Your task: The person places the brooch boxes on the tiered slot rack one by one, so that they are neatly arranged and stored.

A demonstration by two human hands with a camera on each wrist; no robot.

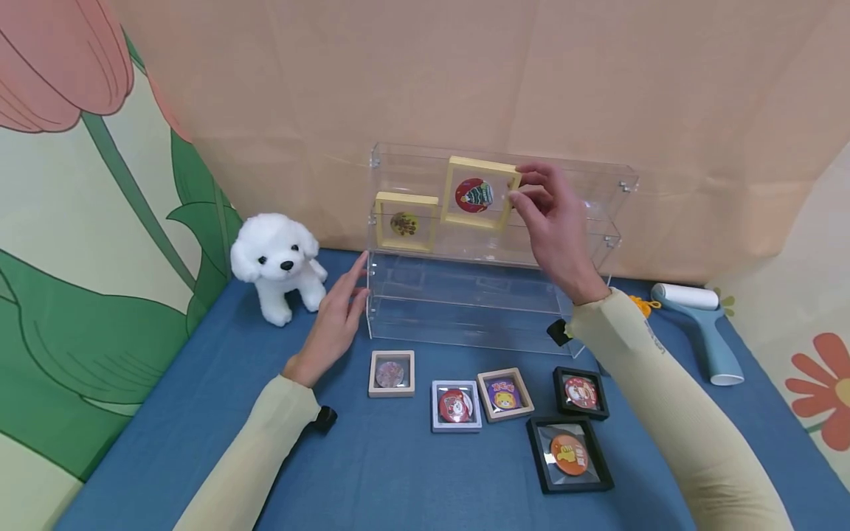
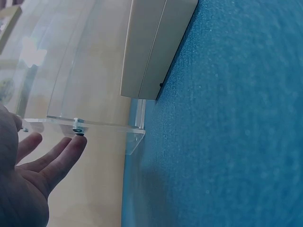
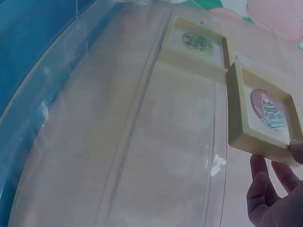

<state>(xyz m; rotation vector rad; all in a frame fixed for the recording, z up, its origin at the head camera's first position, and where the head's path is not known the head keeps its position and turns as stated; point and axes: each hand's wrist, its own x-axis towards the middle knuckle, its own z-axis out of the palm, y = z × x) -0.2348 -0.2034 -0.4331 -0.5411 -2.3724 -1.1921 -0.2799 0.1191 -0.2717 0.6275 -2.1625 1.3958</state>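
My right hand (image 1: 556,221) pinches the right edge of a pale yellow display frame (image 1: 451,193), which holds a round red badge with a Christmas tree (image 3: 270,109). That frame is held at the upper part of a clear acrylic tiered shelf (image 1: 465,299). A second yellow frame (image 1: 407,198), with a round yellow-and-brown piece inside, stands on the shelf just left of it. My left hand (image 1: 335,318) has its fingers extended against the shelf's left side; in the left wrist view its fingertips (image 2: 78,144) are by a metal screw on the acrylic edge.
Several small framed badges lie on the blue cloth in front, among them a white frame (image 1: 456,428) and a large black frame (image 1: 578,488). A white plush dog (image 1: 275,251) sits at left. At right lies a blue-handled lint roller (image 1: 713,335) near an orange tassel (image 1: 643,305).
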